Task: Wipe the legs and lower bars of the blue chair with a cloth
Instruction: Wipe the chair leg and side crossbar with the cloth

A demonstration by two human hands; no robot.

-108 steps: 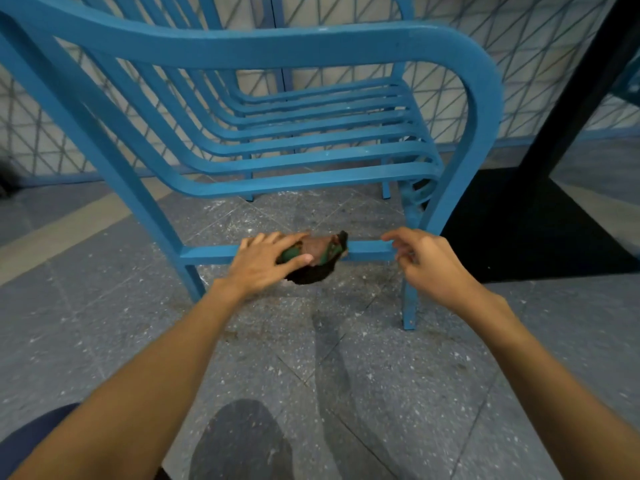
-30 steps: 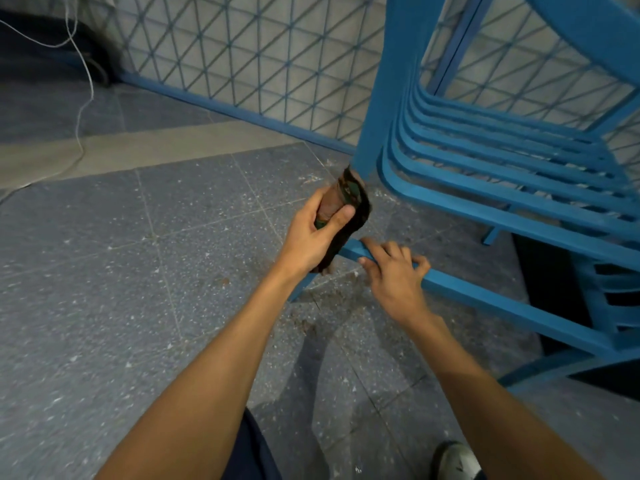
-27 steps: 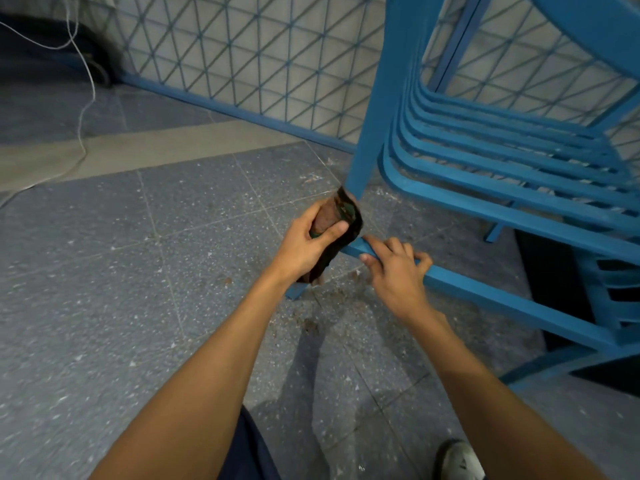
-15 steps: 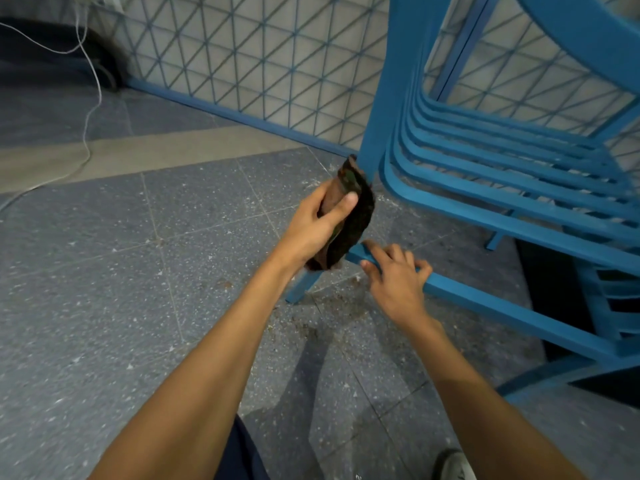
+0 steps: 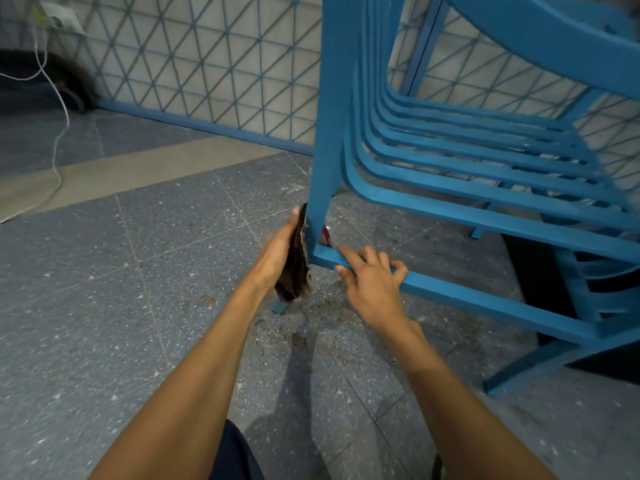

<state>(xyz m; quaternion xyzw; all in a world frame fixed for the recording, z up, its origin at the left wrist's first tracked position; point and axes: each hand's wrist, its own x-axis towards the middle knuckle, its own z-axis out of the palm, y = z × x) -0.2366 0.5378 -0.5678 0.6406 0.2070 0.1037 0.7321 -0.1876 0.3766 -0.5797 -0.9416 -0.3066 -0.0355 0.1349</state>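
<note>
We see the blue chair (image 5: 478, 214) filling the right half of the view, its curved slats running away to the far right and its near left leg (image 5: 327, 140) coming down to the middle of the scene. The left hand (image 5: 275, 252) grips a dark brownish cloth (image 5: 294, 271) and holds it flat against the left side of that leg, just above the joint where the lower bar (image 5: 485, 303) meets it. The thumb points up along the cloth's edge, while the fingers are hidden behind the cloth and the leg, so we cannot tell how far they wrap round. The cloth's loose end hangs below the hand, and the foot of the leg shows just under it on the floor (image 5: 121, 306). A small reddish patch shows at the far side of the leg, and we cannot tell what it is. The right hand (image 5: 372, 285) holds the lower bar just right of the joint, with its fingers curled over the top of the bar and its thumb on the near face. The two hands are near each other but do not touch. Brown dirt marks (image 5: 298, 337) lie on the speckled grey floor near the foot of the leg. A lattice panel (image 5: 207, 64) with a blue base rail stands along the far side, and a white cable (image 5: 59, 133) trails down at the far left.
</note>
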